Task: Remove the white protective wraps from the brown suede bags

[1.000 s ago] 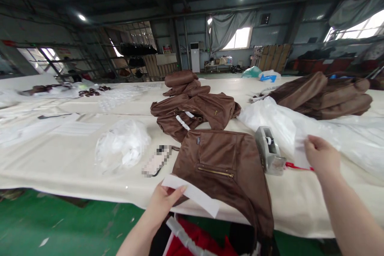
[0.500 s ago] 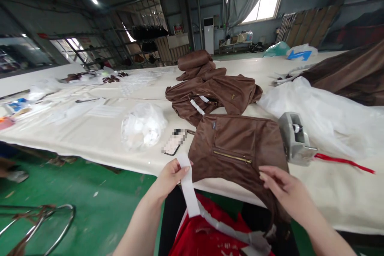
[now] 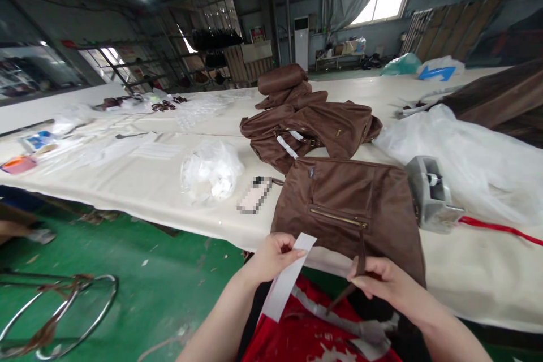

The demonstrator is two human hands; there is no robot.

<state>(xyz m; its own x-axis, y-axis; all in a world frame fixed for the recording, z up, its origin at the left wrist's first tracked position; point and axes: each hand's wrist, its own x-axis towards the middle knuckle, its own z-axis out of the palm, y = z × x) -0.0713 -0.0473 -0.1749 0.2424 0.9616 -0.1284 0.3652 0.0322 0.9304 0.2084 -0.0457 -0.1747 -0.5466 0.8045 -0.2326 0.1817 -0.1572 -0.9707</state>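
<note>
My left hand [image 3: 274, 257] pinches a flat white strip [image 3: 283, 294] that slants down over my lap. My right hand [image 3: 379, 278] is closed on a thin brown strap [image 3: 361, 246], lifted at the front of a brown bag [image 3: 339, 189]. The bag lies on the table edge, with a brass zipper [image 3: 337, 216] across its face. Below both hands, a pale grey wrapped length [image 3: 322, 312] hangs across the red cloth [image 3: 292, 345] on my lap. Whether this length joins the strap I cannot tell.
A grey tape dispenser [image 3: 432, 198] with a red strip [image 3: 500, 226] stands right of the bag. A phone [image 3: 254, 195] and a clear plastic bag of white pieces [image 3: 212, 172] lie to the left. More brown bags [image 3: 326, 124] are behind. A metal-framed stool [image 3: 112, 294] stands lower left.
My left hand has moved right with the white strip, which now tilts the other way. My right hand has come off the bag's lower edge and holds the brown strap up. The view has shifted slightly.
</note>
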